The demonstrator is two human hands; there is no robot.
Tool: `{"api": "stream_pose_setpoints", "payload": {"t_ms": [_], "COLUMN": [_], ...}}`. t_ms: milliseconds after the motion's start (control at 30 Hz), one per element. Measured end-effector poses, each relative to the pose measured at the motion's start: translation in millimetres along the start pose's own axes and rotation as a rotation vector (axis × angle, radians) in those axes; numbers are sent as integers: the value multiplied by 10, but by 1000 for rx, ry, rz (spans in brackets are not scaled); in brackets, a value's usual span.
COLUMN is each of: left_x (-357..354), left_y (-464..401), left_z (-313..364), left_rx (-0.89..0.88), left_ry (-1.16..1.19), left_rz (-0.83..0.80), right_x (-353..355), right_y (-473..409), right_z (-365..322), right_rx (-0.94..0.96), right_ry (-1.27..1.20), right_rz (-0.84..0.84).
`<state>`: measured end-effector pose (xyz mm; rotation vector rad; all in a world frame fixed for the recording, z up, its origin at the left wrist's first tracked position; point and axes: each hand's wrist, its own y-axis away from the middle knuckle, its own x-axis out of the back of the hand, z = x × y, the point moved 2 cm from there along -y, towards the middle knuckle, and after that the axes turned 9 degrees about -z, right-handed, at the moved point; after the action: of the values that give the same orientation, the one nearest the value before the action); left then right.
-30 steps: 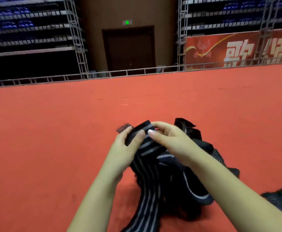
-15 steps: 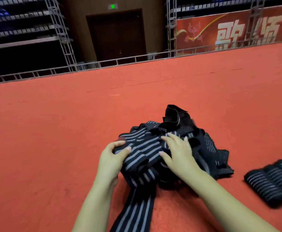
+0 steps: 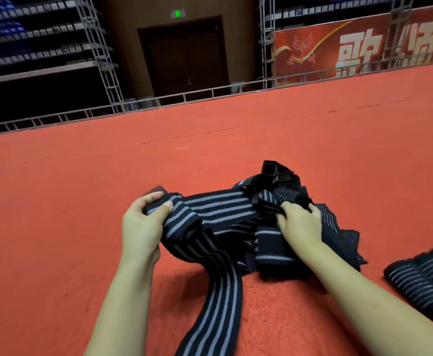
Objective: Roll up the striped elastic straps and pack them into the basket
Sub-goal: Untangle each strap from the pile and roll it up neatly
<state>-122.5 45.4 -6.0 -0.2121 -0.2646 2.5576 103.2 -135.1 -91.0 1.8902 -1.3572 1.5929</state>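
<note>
A tangled heap of black elastic straps with grey stripes [image 3: 282,201] lies on the red carpet in front of me. My left hand [image 3: 143,224] grips the end of one striped strap [image 3: 210,209], thumb on top, fingers curled round it. That strap stretches right into the heap and another length trails down toward me [image 3: 218,304]. My right hand [image 3: 300,222] digs into the heap, fingers curled into the fabric. Two rolled-up straps [image 3: 423,281] lie side by side at the right. No basket is in view.
Red carpet [image 3: 82,201] spreads all round. A low metal truss rail [image 3: 184,96] bounds its far edge, with a dark door [image 3: 184,52], truss towers and a red banner [image 3: 364,47] behind.
My left hand has pulled the strap's end out to the left, stretching it flat. My right hand moved deeper into the heap. The view shifted, showing the rolled straps at right.
</note>
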Motion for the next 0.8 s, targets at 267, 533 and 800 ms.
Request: {"api": "stream_pose_setpoints", "payload": {"t_ms": [267,533,800], "left_x": [312,204,-514], "left_y": [-166,-153,-148], "left_z": [149,-7,-360], "left_rx": [-45,-76,-66], "left_ry": [20,-721,-1059], "left_rz": [170,-80,-352], "right_x": [259,434,37], "right_y": [-273,-171,-425], "right_z": [289,-66,-312], "right_rx": [-253,111,203], "right_ry": [-232,-429,180], "right_rz": [-8,308,-283]}}
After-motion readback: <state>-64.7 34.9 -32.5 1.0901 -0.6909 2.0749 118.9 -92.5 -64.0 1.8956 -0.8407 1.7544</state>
